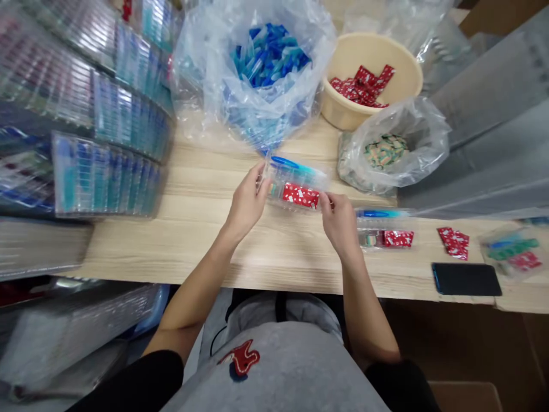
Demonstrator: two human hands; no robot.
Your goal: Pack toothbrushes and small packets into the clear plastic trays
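Note:
Between my two hands is a clear plastic case (277,201) a little above the table. Inside it lie a blue-to-teal pen-like item (295,166), a red patterned packet (300,195) and a small pale striped piece (273,187). My left hand (249,197) pinches the case's left end, thumb in front. My right hand (338,220) grips its lower right corner between thumb and fingers. Just right of that hand rests a second clear case (373,228) with a similar blue item and red packet in it.
A plastic bag (206,74) of blue pieces stands behind my hands. Right of it are a cream bowl (343,111) of red packets and a bag (422,163) of small striped pieces. Stacked filled cases (107,177) rise at left. A phone (466,279) and loose red packets (454,243) lie right.

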